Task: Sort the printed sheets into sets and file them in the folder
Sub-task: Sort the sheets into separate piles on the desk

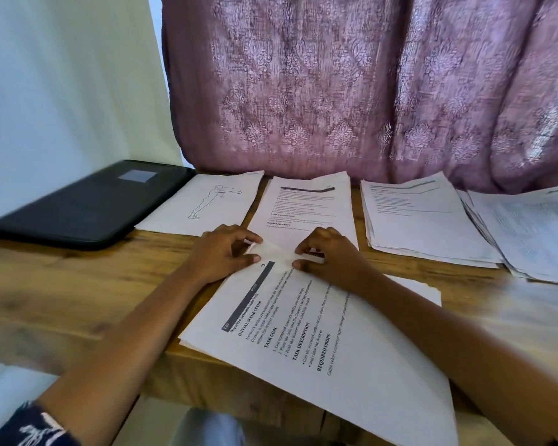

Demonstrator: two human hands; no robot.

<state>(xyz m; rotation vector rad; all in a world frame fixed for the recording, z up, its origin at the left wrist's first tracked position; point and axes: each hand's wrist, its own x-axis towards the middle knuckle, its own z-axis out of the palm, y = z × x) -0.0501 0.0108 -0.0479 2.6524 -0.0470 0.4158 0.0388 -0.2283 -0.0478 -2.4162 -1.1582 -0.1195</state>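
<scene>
A stack of printed sheets (319, 342) lies turned at an angle on the wooden table (62, 284), its near end hanging over the front edge. My left hand (223, 252) and my right hand (329, 255) both pinch the far corner of its top sheet, which is lifted and folded up a little. Behind them lie a sheet with a line drawing of a figure (207, 204), a text pile (306, 207) and two more piles (426, 220) (535, 233) to the right. A black closed folder (87, 204) rests at the far left.
A mauve patterned curtain (368, 91) hangs right behind the table's back edge. A pale wall (62, 91) stands at the left. Bare wood shows at the left front of the table and at the right beside the angled stack.
</scene>
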